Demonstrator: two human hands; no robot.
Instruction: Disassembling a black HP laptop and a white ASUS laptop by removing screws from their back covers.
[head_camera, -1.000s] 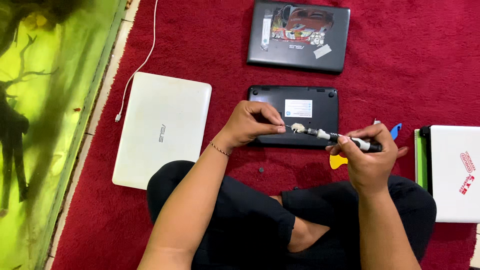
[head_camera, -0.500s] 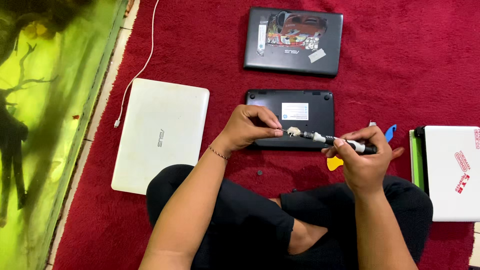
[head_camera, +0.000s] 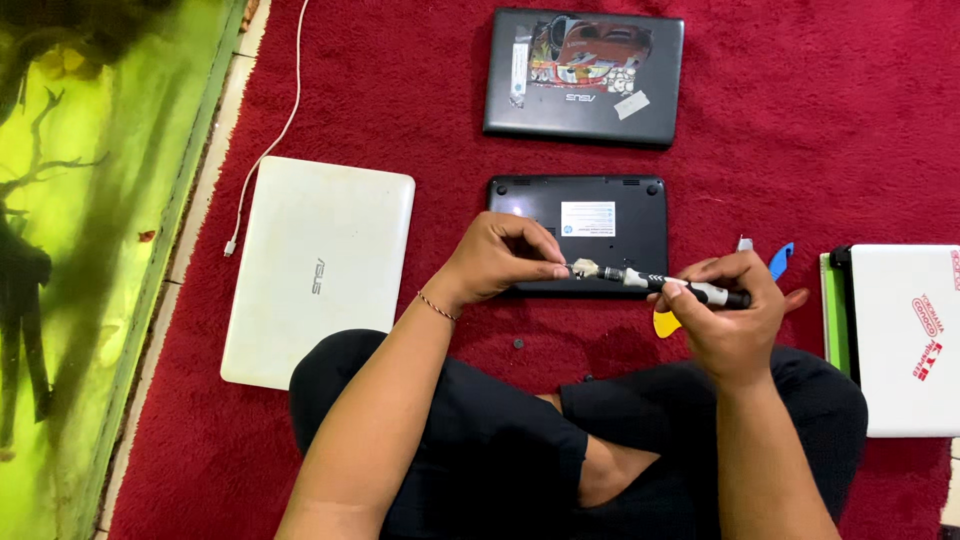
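I sit cross-legged on a red carpet (head_camera: 820, 120). My right hand (head_camera: 735, 320) grips the black-and-white handle of a screwdriver (head_camera: 665, 285) held level, pointing left. The fingers of my left hand (head_camera: 500, 258) pinch its metal tip. Both hands hover over the near edge of a small black laptop (head_camera: 580, 215) lying bottom side up with a white label on it.
A closed white laptop (head_camera: 315, 270) lies left, with a white cable (head_camera: 275, 130) beyond it. A dark laptop with stickers (head_camera: 583, 75) lies farther off. Another white laptop (head_camera: 905, 340) sits right. Yellow (head_camera: 665, 325) and blue (head_camera: 780, 260) picks lie near my right hand. A small screw (head_camera: 518, 343) rests on the carpet.
The view has shifted slightly. My hands keep the same hold on the screwdriver, with the left fingers still at its tip.
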